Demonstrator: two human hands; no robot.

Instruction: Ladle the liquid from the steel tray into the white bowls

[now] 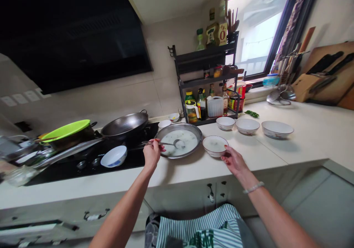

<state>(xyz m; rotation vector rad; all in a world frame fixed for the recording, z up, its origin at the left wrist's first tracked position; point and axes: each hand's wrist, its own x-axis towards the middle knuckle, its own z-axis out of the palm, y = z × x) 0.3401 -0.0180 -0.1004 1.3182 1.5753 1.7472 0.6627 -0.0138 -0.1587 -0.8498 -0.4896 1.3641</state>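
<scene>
While the round stainless steel basin (pixel 197 146) of cloudy white liquid (pixel 171 135) sits on the white countertop (pixel 265 157) just beside the black glass stove (pixel 129 161), the left hand (pixel 153 153) has its fingers closed around the handle of a long metal spoon (pixel 163 143). The spoon's head is inside the basin's rim, though I can't tell how deep it goes. Right next to the basin is a small white ceramic bowl with a thin dark rim (pixel 214 153), standing upright with some of the same-looking liquid in it. The right hand (pixel 233 159) has that one gripped at its near right edge, thumb and fingers pinched on the side, with a pale beaded bracelet (pixel 253 187) on the wrist.

Moving out a bit, three more white bowls (pixel 247 126) are lined up behind and to the right, the rightmost being wider and oval-looking. Behind the basin there's a black metal shelf rack (pixel 206 81) loaded with bottles and jars, plus two little white dishes near its left side. Over on the stove you've got a dark steel wok (pixel 125 125), a bright green plastic basin (pixel 68 130) on a dark pan, and a tilted white bowl with blue markings (pixel 114 157). Far right, a wooden knife block (pixel 306 87) stands against the wall side.
</scene>
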